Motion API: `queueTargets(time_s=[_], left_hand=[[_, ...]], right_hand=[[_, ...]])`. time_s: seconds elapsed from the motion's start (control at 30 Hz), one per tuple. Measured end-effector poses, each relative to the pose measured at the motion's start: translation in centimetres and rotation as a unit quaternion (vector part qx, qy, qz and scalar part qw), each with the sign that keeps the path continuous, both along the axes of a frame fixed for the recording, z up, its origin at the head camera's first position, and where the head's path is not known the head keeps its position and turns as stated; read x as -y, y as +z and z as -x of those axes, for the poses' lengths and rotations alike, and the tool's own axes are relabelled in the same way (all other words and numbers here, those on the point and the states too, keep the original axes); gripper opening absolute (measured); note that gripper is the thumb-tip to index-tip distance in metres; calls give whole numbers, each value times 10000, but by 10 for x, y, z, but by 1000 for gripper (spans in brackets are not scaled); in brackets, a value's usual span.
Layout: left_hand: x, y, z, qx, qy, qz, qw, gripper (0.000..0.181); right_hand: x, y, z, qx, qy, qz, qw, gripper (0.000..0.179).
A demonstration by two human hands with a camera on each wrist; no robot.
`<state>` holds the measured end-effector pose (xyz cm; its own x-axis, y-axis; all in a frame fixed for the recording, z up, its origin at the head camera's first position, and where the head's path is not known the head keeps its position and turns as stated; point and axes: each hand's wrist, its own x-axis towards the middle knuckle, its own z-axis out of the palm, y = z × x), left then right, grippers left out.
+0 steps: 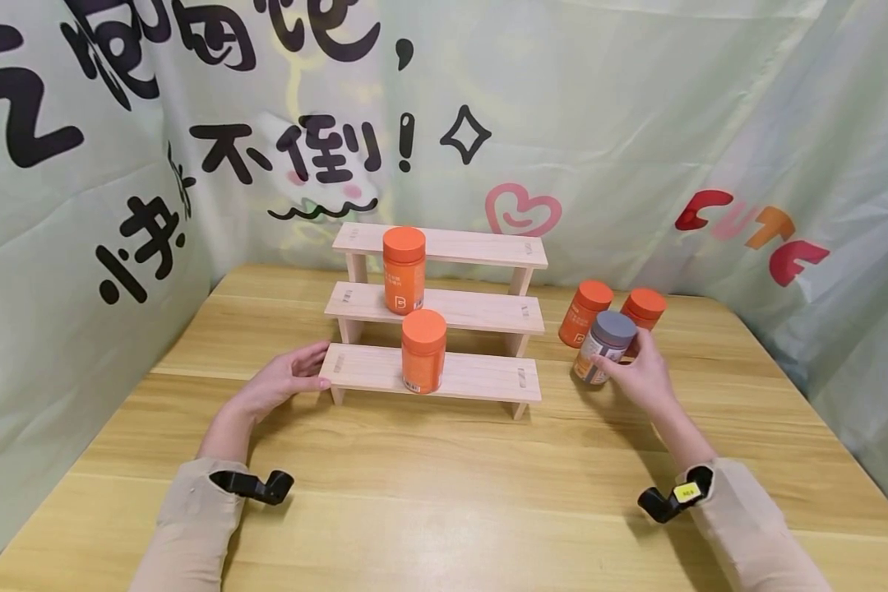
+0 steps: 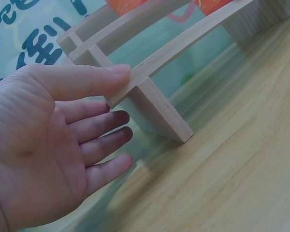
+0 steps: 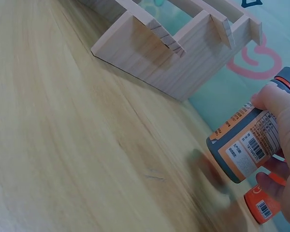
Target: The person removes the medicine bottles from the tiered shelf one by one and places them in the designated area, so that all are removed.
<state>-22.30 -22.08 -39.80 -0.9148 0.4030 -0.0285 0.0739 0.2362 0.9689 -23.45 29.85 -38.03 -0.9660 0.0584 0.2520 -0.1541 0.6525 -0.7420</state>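
A three-tier wooden display stand [image 1: 481, 374] stands on the table. My left hand [image 1: 284, 382] is at the left end of its lowest tier; in the left wrist view the thumb [image 2: 94, 79] touches the tier's corner and the other fingers extend loosely below. One orange bottle [image 1: 404, 275] stands on the middle tier, another orange bottle [image 1: 424, 353] on the lowest. To the right of the stand, my right hand [image 1: 644, 374] grips a grey-lidded bottle [image 3: 251, 140] between thumb and fingers. It tilts slightly, and in the right wrist view its base looks raised off the table.
Behind the grey-lidded bottle, two more orange bottles, one nearer the stand [image 1: 585, 316] and one farther right [image 1: 645, 306], stand on the table [image 1: 414, 493]. A printed cloth backdrop [image 1: 607, 123] hangs behind and along both sides.
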Motion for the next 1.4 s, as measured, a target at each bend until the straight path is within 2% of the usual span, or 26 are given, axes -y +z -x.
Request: queueTargets(time_s=[0.9, 1.4], left_hand=[[-2, 1, -1, 12, 44, 42, 10000, 79], [-1, 2, -2, 57, 85, 22, 9999, 79]], right_hand=[[-4, -13, 2, 64, 94, 61, 9999, 65], [-7, -8, -1, 224, 255, 538, 9980, 69]])
